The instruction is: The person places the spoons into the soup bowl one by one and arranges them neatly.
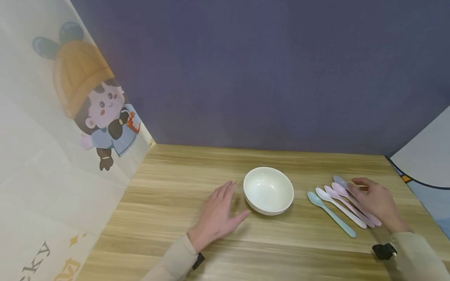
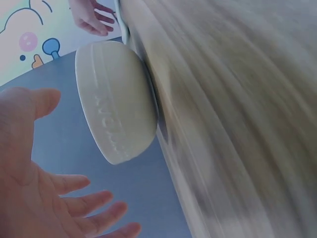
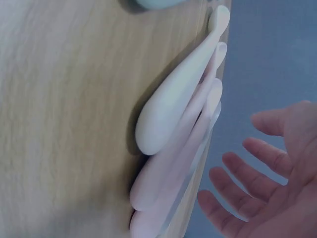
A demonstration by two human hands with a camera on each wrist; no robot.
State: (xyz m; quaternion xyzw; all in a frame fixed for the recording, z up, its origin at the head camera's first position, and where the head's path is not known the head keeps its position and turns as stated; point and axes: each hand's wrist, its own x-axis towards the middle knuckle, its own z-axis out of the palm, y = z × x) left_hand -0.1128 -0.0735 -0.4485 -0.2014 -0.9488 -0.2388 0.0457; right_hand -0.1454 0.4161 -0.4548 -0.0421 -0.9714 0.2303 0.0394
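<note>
A white bowl [image 1: 268,191] stands upright on the wooden table, nothing inside it. Just left of it, my left hand [image 1: 218,216] hovers with fingers spread and thumb toward the rim. In the left wrist view, raised lettering shows on the side of the bowl [image 2: 116,101], apart from the fingers. Several spoons lie fanned on the right: a light teal spoon [image 1: 334,216], a white spoon [image 1: 342,208], two pink ones and a greyish lavender spoon [image 1: 339,180]. Over the rightmost handles is my right hand [image 1: 377,201]; the right wrist view shows its fingers loosely bent, holding nothing.
The wooden table [image 1: 168,187] meets a dark blue panel [image 1: 246,78] at the back. A white wall with a cartoon figure [image 1: 105,109] rises on the left, and another pale printed wall [image 1: 425,164] on the right.
</note>
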